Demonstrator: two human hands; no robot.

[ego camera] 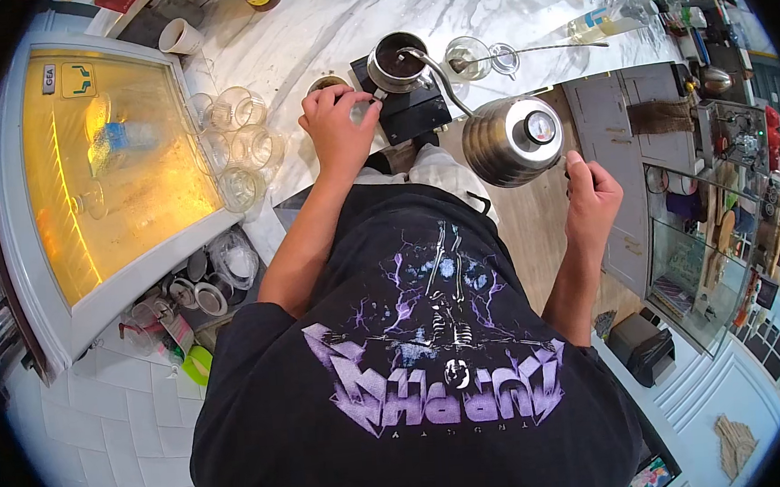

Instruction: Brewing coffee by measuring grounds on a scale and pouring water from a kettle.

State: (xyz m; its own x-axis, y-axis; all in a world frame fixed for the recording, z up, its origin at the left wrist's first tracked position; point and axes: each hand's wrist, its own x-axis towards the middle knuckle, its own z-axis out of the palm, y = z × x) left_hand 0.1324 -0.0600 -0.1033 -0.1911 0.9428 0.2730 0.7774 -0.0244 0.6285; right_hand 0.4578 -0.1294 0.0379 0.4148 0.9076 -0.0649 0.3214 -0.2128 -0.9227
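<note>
My right hand (pixel 590 192) grips the handle of a stainless steel gooseneck kettle (pixel 491 145), which has a dial thermometer (pixel 540 128) in its lid. The kettle's spout (pixel 447 83) reaches left, its tip over a metal cup (pixel 392 80) with dark brown contents. Under that cup lies a black flat scale (pixel 415 116). Whether water is flowing cannot be made out. Beside the scale is my left hand (pixel 341 125), fingers curled and thumb near the cup's handle. Something clear shows between thumb and fingers; whether it is held is unclear. Partly behind this hand stands a small container (pixel 328 83) with brown contents.
Several clear glasses (pixel 244 142) stand left, beside a yellow-lit glass-topped cabinet (pixel 120 167). To the right on the marble counter (pixel 320 17) are a glass (pixel 467 61) with a long bar spoon (pixel 553 48), a small strainer (pixel 504 59) and bottles (pixel 608 19). A paper cup (pixel 180 36) is at back left.
</note>
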